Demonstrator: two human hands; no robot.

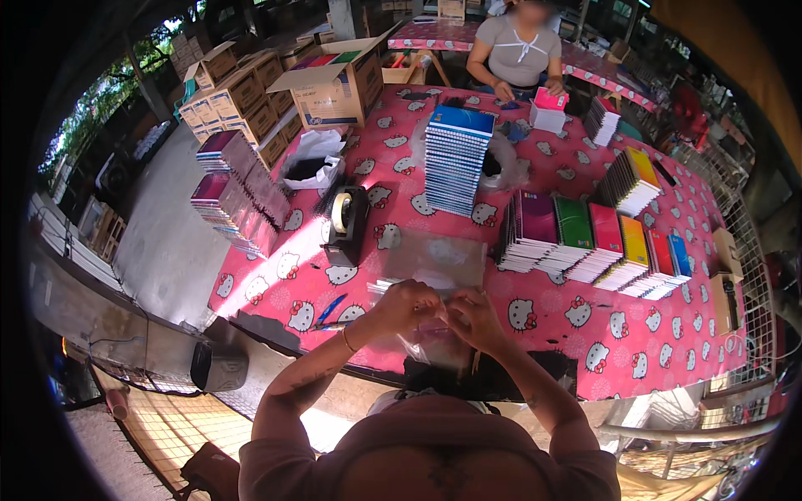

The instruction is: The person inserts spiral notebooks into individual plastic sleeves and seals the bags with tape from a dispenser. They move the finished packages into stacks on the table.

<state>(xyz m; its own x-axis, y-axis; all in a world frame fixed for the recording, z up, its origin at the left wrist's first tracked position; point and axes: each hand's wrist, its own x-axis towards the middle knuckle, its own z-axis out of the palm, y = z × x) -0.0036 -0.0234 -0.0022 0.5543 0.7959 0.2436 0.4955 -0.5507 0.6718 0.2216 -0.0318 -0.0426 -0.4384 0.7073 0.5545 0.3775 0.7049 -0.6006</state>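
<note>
My left hand (408,306) and my right hand (474,320) meet over the near edge of the table, fingers closed in a pinch. Between them is a clear plastic bag (428,344), glossy and partly hidden by the hands; whatever lies inside it is blurred. Just beyond, flat clear plastic sheets (443,255) rest on the cloth. A black tape dispenser (346,230) with a roll of tape stands to the left of them. Nearer my left wrist lie a blue pen (332,309) and another slim pen-like thing.
A tall stack of blue spiral notebooks (458,159) stands mid-table. Rows of coloured notebooks (576,238) fill the right side; plastic-wrapped stacks (234,204) stand left. Behind are an open carton (334,88) and a white bag (313,159). Across the table a person (520,50) handles notebooks.
</note>
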